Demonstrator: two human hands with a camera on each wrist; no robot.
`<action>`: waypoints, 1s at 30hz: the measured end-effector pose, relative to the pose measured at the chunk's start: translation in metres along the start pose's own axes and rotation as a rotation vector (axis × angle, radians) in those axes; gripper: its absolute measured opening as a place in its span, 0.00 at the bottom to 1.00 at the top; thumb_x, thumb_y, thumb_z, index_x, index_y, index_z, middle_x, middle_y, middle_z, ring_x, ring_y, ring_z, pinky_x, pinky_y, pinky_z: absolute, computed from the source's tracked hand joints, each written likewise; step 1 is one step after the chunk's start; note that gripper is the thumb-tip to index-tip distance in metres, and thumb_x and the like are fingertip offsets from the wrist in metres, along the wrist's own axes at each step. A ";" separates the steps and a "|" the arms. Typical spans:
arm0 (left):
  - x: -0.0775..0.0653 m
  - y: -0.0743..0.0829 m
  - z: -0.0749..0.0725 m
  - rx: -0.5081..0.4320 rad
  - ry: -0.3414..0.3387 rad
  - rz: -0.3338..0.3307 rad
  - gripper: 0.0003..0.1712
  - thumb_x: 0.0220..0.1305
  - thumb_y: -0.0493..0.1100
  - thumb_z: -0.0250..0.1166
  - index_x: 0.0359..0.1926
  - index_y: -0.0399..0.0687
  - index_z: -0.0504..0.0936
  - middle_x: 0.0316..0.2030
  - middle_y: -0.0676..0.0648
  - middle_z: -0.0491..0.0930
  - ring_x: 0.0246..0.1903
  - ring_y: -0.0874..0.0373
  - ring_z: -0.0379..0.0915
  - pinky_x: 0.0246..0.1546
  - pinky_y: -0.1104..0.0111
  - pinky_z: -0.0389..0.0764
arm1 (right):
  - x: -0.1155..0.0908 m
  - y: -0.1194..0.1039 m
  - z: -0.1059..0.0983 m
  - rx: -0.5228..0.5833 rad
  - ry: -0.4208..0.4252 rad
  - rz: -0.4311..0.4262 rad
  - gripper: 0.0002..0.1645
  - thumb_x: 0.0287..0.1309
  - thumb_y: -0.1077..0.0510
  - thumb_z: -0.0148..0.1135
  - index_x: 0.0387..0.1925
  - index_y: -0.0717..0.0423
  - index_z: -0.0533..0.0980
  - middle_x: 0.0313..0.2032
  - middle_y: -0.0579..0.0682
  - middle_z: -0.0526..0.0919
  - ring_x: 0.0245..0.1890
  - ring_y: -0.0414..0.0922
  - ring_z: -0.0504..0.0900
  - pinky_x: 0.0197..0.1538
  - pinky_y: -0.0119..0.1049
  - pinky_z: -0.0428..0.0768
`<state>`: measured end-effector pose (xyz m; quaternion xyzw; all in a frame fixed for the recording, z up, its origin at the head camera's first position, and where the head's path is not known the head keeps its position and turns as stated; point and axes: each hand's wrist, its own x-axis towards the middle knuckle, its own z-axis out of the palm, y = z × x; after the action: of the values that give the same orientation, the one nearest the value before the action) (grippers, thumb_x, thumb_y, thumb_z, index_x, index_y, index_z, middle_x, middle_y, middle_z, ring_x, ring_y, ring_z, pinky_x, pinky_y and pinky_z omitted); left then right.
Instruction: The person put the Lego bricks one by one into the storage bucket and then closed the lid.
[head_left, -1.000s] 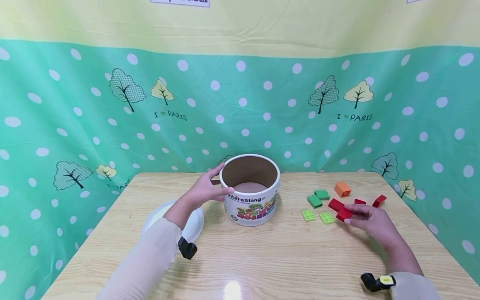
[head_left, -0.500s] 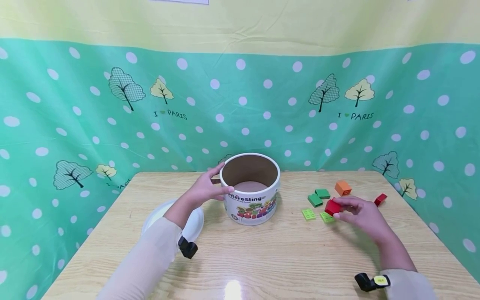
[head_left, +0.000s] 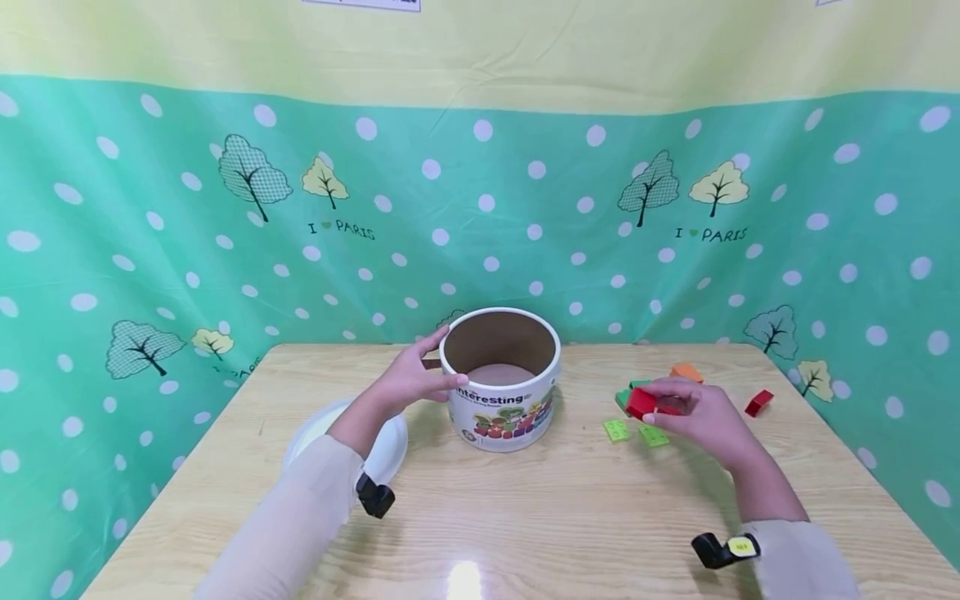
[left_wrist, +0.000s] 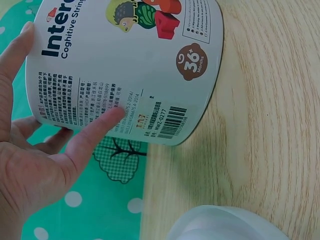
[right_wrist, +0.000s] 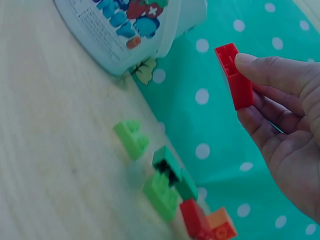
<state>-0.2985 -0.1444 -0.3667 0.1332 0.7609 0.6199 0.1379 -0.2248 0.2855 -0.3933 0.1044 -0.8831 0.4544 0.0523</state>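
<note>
My left hand (head_left: 411, 377) holds the white printed bucket (head_left: 501, 421) at its left side. In the left wrist view its thumb (left_wrist: 95, 135) lies across the label while the other fingers reach toward the rim and behind. The bucket stands upright, its visible floor bare. Raised over the bricks, my right hand (head_left: 697, 417) pinches a red toy brick (right_wrist: 239, 85) between thumb and fingertips, hollow underside showing. Beneath and around it are two light green bricks (head_left: 617, 431), two dark green bricks (right_wrist: 186, 186), an orange brick (head_left: 687, 372) and another red brick (right_wrist: 192, 216).
A white round plate or lid (head_left: 390, 446) lies left of the bucket, partly under my left forearm. One more red brick (head_left: 759, 403) lies apart at the right. A dotted green curtain (head_left: 480, 233) hangs behind the wooden table (head_left: 525, 525).
My right hand has picked up a red brick and moved left with it, away from the other red pieces. The left hand and the bucket have stayed in place.
</note>
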 end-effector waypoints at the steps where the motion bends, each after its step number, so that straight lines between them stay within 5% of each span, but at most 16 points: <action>1: 0.000 0.000 0.000 0.002 0.000 0.000 0.61 0.50 0.45 0.78 0.77 0.56 0.49 0.75 0.41 0.43 0.67 0.36 0.57 0.44 0.51 0.83 | 0.003 -0.002 0.001 0.010 -0.007 -0.001 0.30 0.55 0.51 0.73 0.58 0.58 0.78 0.57 0.60 0.75 0.50 0.56 0.79 0.42 0.29 0.82; 11: 0.000 -0.002 0.000 0.009 0.000 0.001 0.61 0.50 0.46 0.78 0.77 0.57 0.49 0.75 0.42 0.41 0.68 0.35 0.55 0.43 0.51 0.83 | 0.028 -0.031 0.003 0.007 -0.037 -0.018 0.30 0.54 0.49 0.73 0.58 0.55 0.78 0.59 0.56 0.75 0.55 0.52 0.78 0.58 0.36 0.76; 21: 0.000 -0.003 0.000 0.004 0.003 0.001 0.60 0.50 0.45 0.78 0.77 0.57 0.49 0.75 0.41 0.43 0.67 0.36 0.57 0.43 0.51 0.83 | 0.048 -0.056 0.004 0.058 -0.061 -0.029 0.30 0.53 0.49 0.74 0.57 0.54 0.79 0.58 0.54 0.76 0.56 0.53 0.76 0.48 0.27 0.79; 30: 0.001 -0.003 0.000 0.006 0.003 0.003 0.59 0.51 0.45 0.78 0.77 0.57 0.50 0.75 0.42 0.42 0.67 0.37 0.57 0.43 0.51 0.83 | 0.065 -0.076 0.005 0.078 -0.094 -0.015 0.30 0.52 0.48 0.74 0.56 0.52 0.79 0.55 0.51 0.78 0.54 0.51 0.77 0.49 0.37 0.82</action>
<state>-0.2990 -0.1447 -0.3700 0.1338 0.7626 0.6183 0.1351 -0.2706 0.2294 -0.3233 0.1342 -0.8654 0.4827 0.0099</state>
